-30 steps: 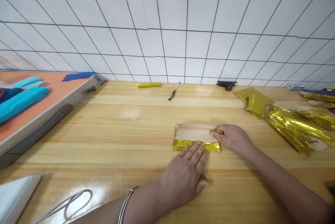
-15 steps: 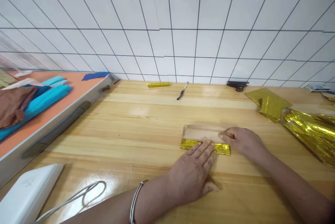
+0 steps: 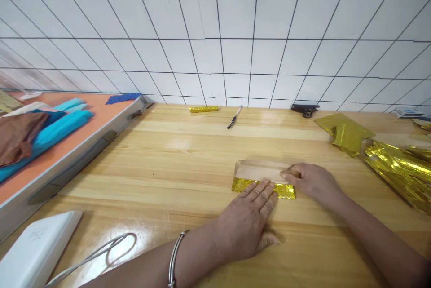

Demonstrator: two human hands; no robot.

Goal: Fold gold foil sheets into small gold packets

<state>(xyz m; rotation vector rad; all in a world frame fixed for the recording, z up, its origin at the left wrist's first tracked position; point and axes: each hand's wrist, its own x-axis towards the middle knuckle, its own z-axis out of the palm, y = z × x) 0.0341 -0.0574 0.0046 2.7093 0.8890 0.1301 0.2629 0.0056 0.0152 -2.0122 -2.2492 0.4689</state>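
In the head view a small sheet of gold foil paper (image 3: 285,191) lies on the wooden table, its near edge folded up into a shiny gold strip. The rest of the sheet shows its plain tan back. My left hand (image 3: 247,220) rests palm down, fingers stretched flat over the middle of the gold strip. At the sheet's right end, my right hand (image 3: 311,182) is closed, thumb and forefinger pinched on the tan part near its far right corner. The pinching fingers and hand cover that corner.
Gold foil sheets (image 3: 400,171) are piled at the right, beside a folded gold piece (image 3: 346,133). Near the wall lie a gold stick-shaped piece (image 3: 203,109), a pen (image 3: 235,117) and a black clip (image 3: 305,109). At left are a white device (image 3: 40,247), its cable, and coloured paper (image 3: 63,133).
Hardly anything differs. Both hands keep their places on the gold foil paper, and the view shifts very slightly.
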